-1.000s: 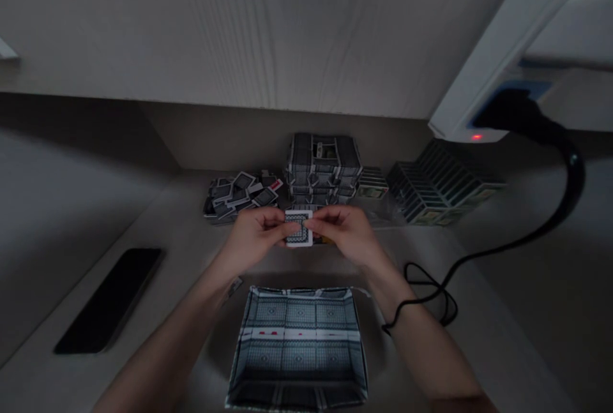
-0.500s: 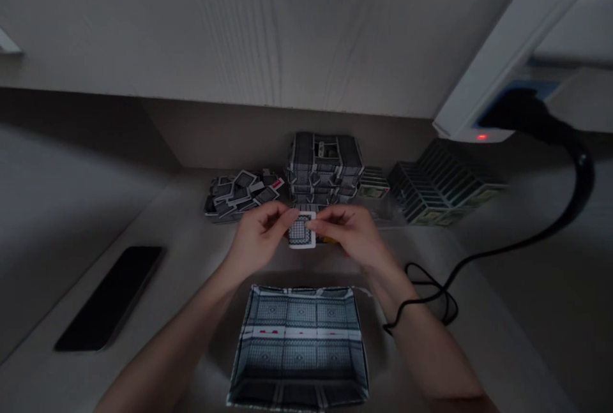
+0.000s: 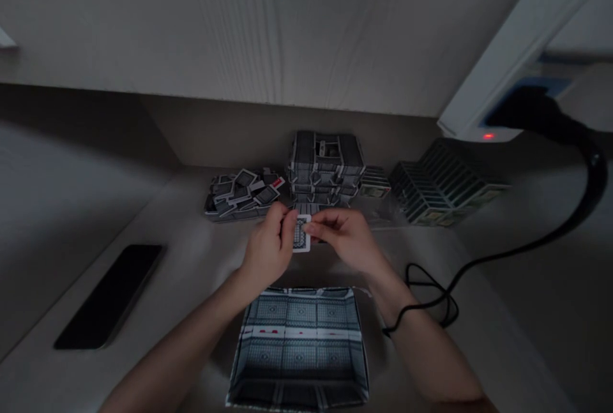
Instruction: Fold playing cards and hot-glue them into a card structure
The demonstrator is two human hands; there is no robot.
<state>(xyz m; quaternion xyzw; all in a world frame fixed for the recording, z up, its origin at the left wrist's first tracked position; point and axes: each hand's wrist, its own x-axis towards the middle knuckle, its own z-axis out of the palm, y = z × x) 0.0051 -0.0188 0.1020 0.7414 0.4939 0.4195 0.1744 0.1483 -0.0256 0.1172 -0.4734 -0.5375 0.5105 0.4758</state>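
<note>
"Where is the playing card (image 3: 301,244)?"

"Up off the table (image 3: 191,266), between the left hand (image 3: 268,244) and the right hand (image 3: 342,237), with its patterned back and white border showing."

"And how does each grip stand?"

"Both are closed on it. The left hand covers the card's left part, its thumb pointing upward there; the right hand pinches the other side, thumb laid over the patterned face. The fingers behind the card are mostly hidden."

"What lies nearest to the person?"

"An open box (image 3: 301,314), its walls covered in the same patterned cards, with a pale strip and small red marks across the inside. It sits below the hands, between the two forearms."

"And farther back?"

"A loose pile of cards (image 3: 239,189) at the left, then a stack of card-built pieces (image 3: 352,161) in the middle, with a small block of cards (image 3: 375,183) just beside it. To the right of that stand stepped rows of cards (image 3: 445,186)."

"Anything toward the edges?"

"A black phone (image 3: 110,297) lies flat on the left. On the right, a black cable (image 3: 502,256) runs down from a power strip (image 3: 483,100) with a lit red light and coils near the right forearm."
</note>
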